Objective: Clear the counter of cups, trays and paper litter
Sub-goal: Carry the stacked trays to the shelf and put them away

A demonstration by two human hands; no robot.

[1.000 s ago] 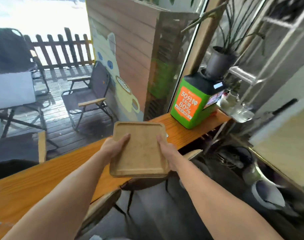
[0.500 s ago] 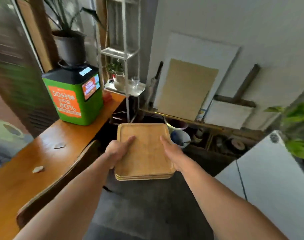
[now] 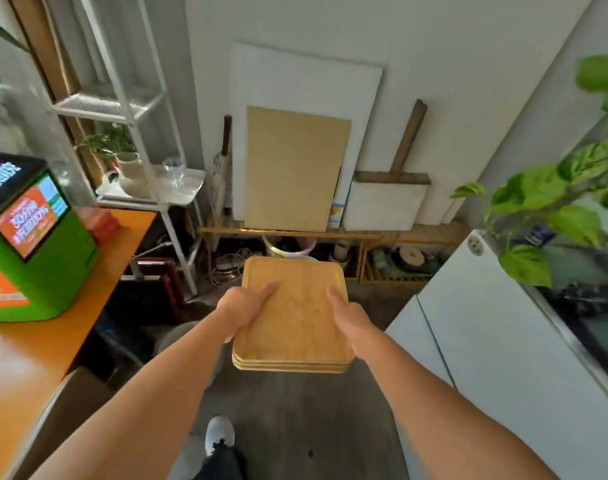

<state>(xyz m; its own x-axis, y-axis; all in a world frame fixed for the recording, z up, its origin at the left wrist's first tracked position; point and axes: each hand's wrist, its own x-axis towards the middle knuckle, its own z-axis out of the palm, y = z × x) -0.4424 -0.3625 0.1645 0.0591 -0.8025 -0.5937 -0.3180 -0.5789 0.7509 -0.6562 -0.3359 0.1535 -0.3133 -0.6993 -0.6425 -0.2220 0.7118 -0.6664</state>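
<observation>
- Wooden trays [image 3: 295, 320], three in a stack judging by the edges that show, are held level in the air in front of the person. They are over the dark floor [image 3: 295, 410] and well apart from the orange counter [image 3: 35, 358].
- The left hand [image 3: 241, 310] grips the stack's left side. Its thumb lies flat on the top tray, and the other fingers are tucked beneath, mostly hidden.
- The right hand [image 3: 351, 320] holds the right side the same way, thumb on top and the other fingers underneath.
- The two-handed grip matches half a second ago, and the stack sits between the hands as before.
- The view has swung further right. The green kiosk [image 3: 53, 271] is now cut off at the left edge, and less of the counter shows.
- More of the white cabinet [image 3: 503, 358] and the leafy plant [image 3: 538, 202] appears at the right.
- A white shoe [image 3: 219, 434] has come into view at the bottom.
</observation>
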